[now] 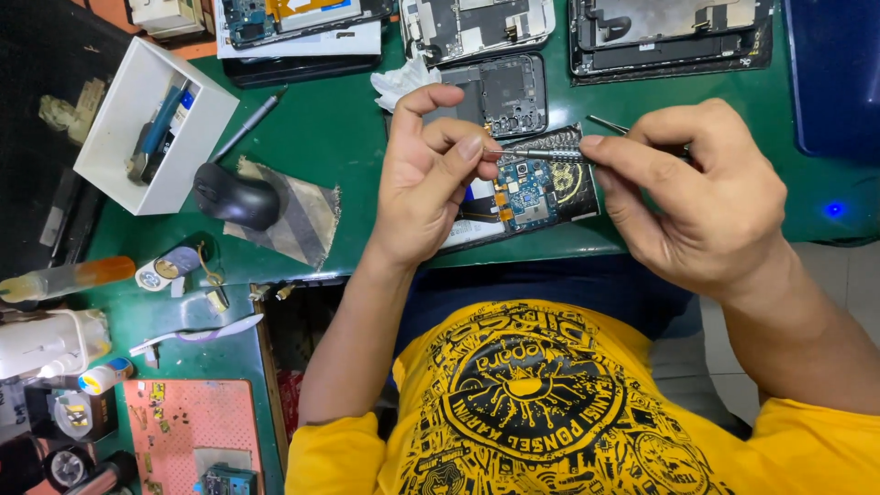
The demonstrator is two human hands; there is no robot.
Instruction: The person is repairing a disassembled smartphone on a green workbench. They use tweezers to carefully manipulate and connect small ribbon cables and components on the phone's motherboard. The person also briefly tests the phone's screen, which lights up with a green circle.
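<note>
Two hands are held over an opened phone [527, 194] lying at the near edge of the green mat [321, 137]. Its back is already off and the blue circuit board is exposed. A slim screwdriver [541, 155] is pinched at the tip by the left hand [431, 174] and gripped by the right hand [697, 192]. Farther off, several stripped phone frames [477, 27] are laid out, still unassembled.

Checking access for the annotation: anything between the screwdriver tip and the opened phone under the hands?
Nothing visible. The screwdriver is held level between the left hand and right hand, above the opened phone, whose exposed board lies uncovered below. Tweezers lie behind the right hand, off to the side.
</note>
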